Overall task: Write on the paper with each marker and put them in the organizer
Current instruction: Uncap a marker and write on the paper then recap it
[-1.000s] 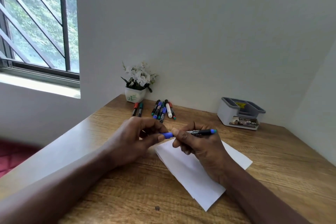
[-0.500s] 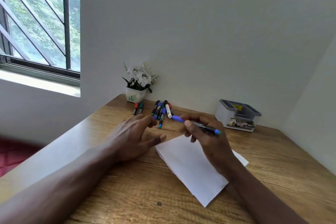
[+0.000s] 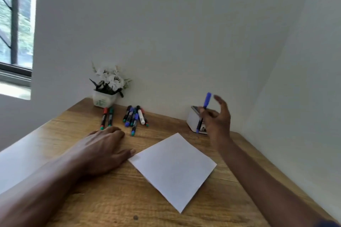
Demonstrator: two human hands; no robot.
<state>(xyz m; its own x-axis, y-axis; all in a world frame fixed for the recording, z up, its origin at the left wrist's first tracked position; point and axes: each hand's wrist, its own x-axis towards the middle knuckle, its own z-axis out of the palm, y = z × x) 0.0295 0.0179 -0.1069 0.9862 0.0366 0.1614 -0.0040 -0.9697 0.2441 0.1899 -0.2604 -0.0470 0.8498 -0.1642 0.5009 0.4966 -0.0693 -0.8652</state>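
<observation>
My right hand (image 3: 216, 120) is raised at the far right of the desk, holding a blue-capped marker (image 3: 207, 101) nearly upright. The hand and marker are in front of the grey-and-white organizer (image 3: 192, 120) and hide most of it. My left hand (image 3: 103, 145) lies flat on the wood, fingers apart, its thumb touching the left corner of the white paper (image 3: 173, 167). A cluster of several markers (image 3: 134, 117) and a pair of markers (image 3: 107, 118) lie near the wall behind my left hand.
A white pot of white flowers (image 3: 106, 90) stands in the far left corner of the wooden desk (image 3: 114, 199). White walls close the desk at the back and on the right. A barred window (image 3: 13, 24) is at the left.
My right hand carried the blue marker from above the paper up and right to the organizer, tipping it upright. My left hand let go of it and settled flat on the desk.
</observation>
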